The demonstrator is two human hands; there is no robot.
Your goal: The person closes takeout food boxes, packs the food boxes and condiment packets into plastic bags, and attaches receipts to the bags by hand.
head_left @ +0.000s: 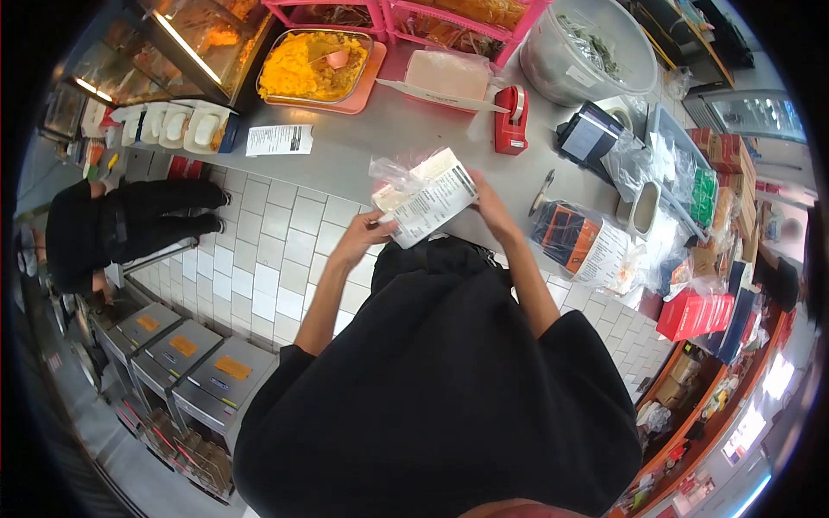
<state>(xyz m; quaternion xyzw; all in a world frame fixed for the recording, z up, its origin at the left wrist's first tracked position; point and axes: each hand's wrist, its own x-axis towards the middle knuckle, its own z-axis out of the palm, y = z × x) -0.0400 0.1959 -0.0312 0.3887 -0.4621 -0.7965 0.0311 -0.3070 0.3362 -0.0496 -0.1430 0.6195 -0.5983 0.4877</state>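
Note:
Between my two hands, close to the steel counter's front edge, is a pale box-like package (393, 197) with clear plastic bunched at its upper left. A printed receipt (436, 203) lies over its face, tilted. The fingers of my left hand (363, 235) are closed on the lower left corner. My right hand (494, 210) grips the right edge near the receipt's upper corner. Another receipt (279, 140) lies flat on the counter to the left. Beyond the package stand a red tape dispenser (511, 125) and an open white carton (447, 79).
A tray of yellow food (313, 65) sits at the back left of the steel counter (371, 134). A large clear tub (587, 52), a black card terminal (590, 134) and plastic-wrapped items (574, 242) occupy the right. Another person (112, 220) stands at far left.

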